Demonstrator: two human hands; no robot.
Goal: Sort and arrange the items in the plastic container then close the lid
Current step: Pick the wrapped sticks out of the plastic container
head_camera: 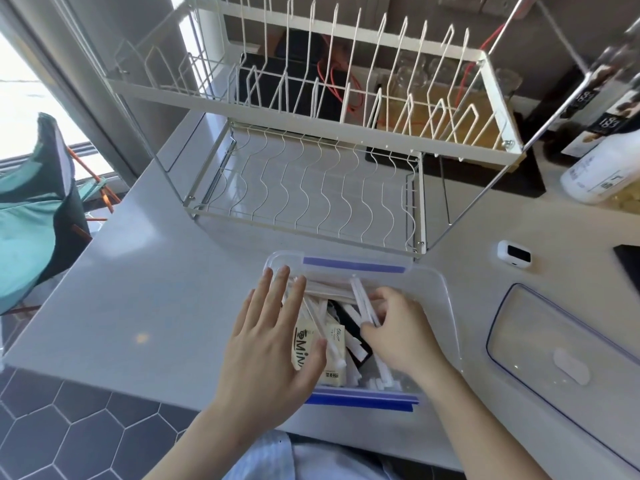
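A clear plastic container [440, 282] with blue clip flaps stands at the near edge of the white counter. It holds cream sachets [334, 337], a dark packet and several white wrapped straws [362, 301]. My left hand [273, 334] lies flat with straight fingers over the container's left side, covering part of the contents. My right hand [398, 327] reaches inside and pinches a few of the white straws, holding them tilted upward. The clear lid [540, 341] lies upside down on the counter to the right of the container.
A white wire dish rack [311, 188] stands right behind the container. A small white device [514, 254] and a white bottle [599, 171] sit at the right. A teal chair [31, 216] stands left of the counter; dark hexagon tile floor below.
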